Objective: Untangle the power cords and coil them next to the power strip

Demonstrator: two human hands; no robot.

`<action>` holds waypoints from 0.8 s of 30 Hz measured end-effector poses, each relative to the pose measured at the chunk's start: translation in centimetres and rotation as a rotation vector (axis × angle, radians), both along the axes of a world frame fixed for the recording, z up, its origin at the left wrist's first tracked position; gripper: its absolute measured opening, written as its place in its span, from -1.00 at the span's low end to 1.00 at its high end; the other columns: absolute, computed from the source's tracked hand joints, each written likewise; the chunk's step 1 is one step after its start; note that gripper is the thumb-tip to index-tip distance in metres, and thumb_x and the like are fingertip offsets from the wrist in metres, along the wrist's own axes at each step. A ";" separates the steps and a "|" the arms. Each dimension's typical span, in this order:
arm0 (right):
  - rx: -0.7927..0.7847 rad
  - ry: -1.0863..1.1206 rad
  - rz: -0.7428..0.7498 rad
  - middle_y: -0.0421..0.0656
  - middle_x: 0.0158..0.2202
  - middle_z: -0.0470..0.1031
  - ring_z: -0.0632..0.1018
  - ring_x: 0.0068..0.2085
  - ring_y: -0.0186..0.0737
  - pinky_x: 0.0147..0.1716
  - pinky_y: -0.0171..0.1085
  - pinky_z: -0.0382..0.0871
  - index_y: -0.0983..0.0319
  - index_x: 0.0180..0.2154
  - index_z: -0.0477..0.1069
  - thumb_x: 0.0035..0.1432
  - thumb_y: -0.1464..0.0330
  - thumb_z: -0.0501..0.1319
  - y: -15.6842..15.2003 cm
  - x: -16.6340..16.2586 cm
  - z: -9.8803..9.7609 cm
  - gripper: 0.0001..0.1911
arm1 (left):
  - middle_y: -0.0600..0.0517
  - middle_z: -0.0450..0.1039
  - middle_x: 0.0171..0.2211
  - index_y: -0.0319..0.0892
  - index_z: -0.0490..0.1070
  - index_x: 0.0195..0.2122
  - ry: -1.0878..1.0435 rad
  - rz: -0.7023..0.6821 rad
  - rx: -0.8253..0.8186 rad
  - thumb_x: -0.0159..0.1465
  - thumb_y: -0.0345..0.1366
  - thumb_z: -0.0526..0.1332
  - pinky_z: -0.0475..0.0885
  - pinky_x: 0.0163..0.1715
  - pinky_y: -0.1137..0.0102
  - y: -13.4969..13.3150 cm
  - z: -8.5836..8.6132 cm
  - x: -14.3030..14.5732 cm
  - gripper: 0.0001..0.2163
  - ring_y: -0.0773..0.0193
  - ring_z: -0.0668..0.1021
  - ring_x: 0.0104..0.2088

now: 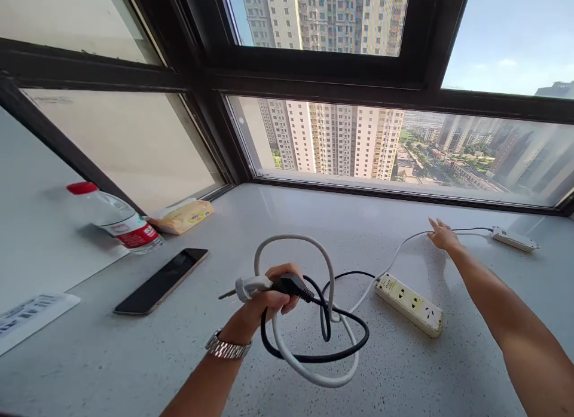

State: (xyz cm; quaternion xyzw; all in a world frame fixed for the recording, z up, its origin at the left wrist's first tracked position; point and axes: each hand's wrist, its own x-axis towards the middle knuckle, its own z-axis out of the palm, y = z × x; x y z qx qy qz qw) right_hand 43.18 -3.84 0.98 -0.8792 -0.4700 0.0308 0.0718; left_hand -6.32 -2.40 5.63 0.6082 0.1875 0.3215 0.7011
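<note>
My left hand (280,288), with a metal-band watch (228,347) on its wrist, is closed around a white plug (251,287) and a black plug (291,285). The white plug's prongs point left. From these plugs a white cord (323,380) and a black cord (309,358) hang in tangled loops. The black cord runs toward a white power strip (409,304) with several sockets. Farther back on the right, my right hand (442,233) reaches out with fingers extended, at the thin cord leading to a second, smaller-looking power strip (514,239). Its grip underneath is hidden.
On the left of the speckled white sill (179,369) lie a dark-screened phone (162,281), a tilted clear bottle (119,220) with a red cap, a tissue pack (182,217) and a printed white sheet or box (36,315). Dark window frames (323,85) bound the back.
</note>
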 end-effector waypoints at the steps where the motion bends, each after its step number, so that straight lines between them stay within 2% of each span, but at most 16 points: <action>1: -0.003 0.019 -0.006 0.08 0.30 0.08 0.17 0.25 0.21 0.08 0.12 0.20 0.23 0.27 0.11 0.23 0.33 0.06 -0.1 0.3 0.0 -0.43 | 0.13 0.23 -0.76 -0.20 0.40 -0.48 0.005 -0.029 -0.024 -0.14 -0.25 0.30 0.12 -0.71 0.49 0.3 -0.2 -0.5 -0.79 0.41 0.23 -0.73; 5: 0.039 0.079 -0.003 0.13 0.06 0.40 0.33 0.14 0.20 -0.02 0.05 0.29 0.27 -0.04 0.48 0.20 0.35 0.10 -1.1 0.5 -0.1 -0.66 | 0.12 0.22 -0.76 -0.19 0.41 -0.47 -0.043 0.027 -0.087 -0.14 -0.24 0.29 0.14 -0.70 0.49 1.1 -0.8 -2.1 -0.80 0.39 0.25 -0.70; 8: 0.135 0.129 -0.005 0.17 -0.05 0.46 0.40 0.06 0.19 -0.09 -0.01 0.30 0.29 -0.22 0.54 0.21 0.31 0.09 -1.3 -1.2 0.0 -0.71 | 0.10 0.26 -0.71 -0.20 0.43 -0.43 -0.083 0.079 -0.052 -0.08 -0.26 0.27 0.13 -0.68 0.49 1.2 -1.1 -1.3 -0.82 0.40 0.27 -0.70; 11: 0.249 0.251 0.007 0.15 -0.16 0.51 0.48 -0.05 0.13 -0.16 -0.07 0.32 0.28 -0.27 0.53 0.24 0.22 0.05 -0.4 -5.6 0.1 -0.65 | 0.01 0.39 -0.50 -0.21 0.47 -0.37 -0.029 0.027 0.044 -0.03 -0.26 0.28 0.19 -0.61 0.45 0.7 -1.1 1.7 -0.80 0.40 0.32 -0.63; 13: 0.306 0.394 0.061 0.07 -0.26 0.55 0.52 -0.12 0.03 -0.23 -0.16 0.35 0.24 -0.29 0.52 0.26 0.15 0.02 0.3 -9.7 0.1 -0.61 | -0.05 0.38 -0.34 -0.20 0.48 -0.39 0.033 -0.018 0.139 -0.01 -0.25 0.30 0.27 -0.51 0.42 0.1 -1.0 4.5 -0.82 0.34 0.37 -0.50; 15: 0.313 0.594 0.159 -0.01 -0.32 0.56 0.56 -0.24 -0.08 -0.33 -0.24 0.39 0.23 -0.33 0.51 0.24 0.09 0.03 0.7 -14.0 0.0 -0.58 | -0.04 0.34 -0.31 -0.19 0.47 -0.44 0.076 0.001 0.267 0.01 -0.25 0.30 0.32 -0.38 0.38 -0.7 -0.9 7.2 -0.86 0.26 0.39 -0.38; 17: 0.276 0.807 0.253 -0.05 -0.37 0.57 0.58 -0.37 -0.17 -0.41 -0.28 0.43 0.24 -0.34 0.49 0.23 0.07 0.05 0.6 -17.7 -0.2 -0.58 | -0.03 0.32 -0.31 -0.18 0.45 -0.45 0.116 0.121 0.424 0.04 -0.24 0.29 0.33 -0.26 0.34 -1.3 -0.8 9.4 -0.88 0.21 0.40 -0.30; 20: 0.181 1.057 0.345 -0.05 -0.47 0.56 0.58 -0.46 -0.17 -0.48 -0.27 0.47 0.28 -0.39 0.48 0.16 0.02 0.11 -0.6 -20.4 -0.2 -0.54 | -0.03 0.33 -0.29 -0.14 0.44 -0.44 0.227 0.458 0.631 0.05 -0.24 0.29 0.29 -0.12 0.25 -1.1 -0.9 11.2 -0.89 0.13 0.39 -0.20; 22: 0.133 1.202 0.367 -0.02 -0.47 0.56 0.60 -0.44 -0.15 -0.47 -0.23 0.49 0.30 -0.37 0.48 0.14 -0.03 0.12 -1.9 -20.5 0.2 -0.49 | -0.04 0.34 -0.26 -0.14 0.41 -0.46 0.337 0.669 0.660 0.05 -0.22 0.28 0.25 -0.07 0.19 0.0 -1.2 11.6 -0.88 0.07 0.37 -0.14; 24: 0.154 1.338 0.327 -0.02 -0.42 0.56 0.61 -0.41 -0.13 -0.41 -0.18 0.52 0.29 -0.29 0.47 0.11 -0.08 0.11 -3.4 -19.8 0.6 -0.45 | -0.06 0.36 -0.25 -0.15 0.36 -0.50 0.509 0.748 0.582 0.07 -0.18 0.26 0.25 -0.07 0.16 1.8 -1.7 11.6 -0.83 0.03 0.37 -0.12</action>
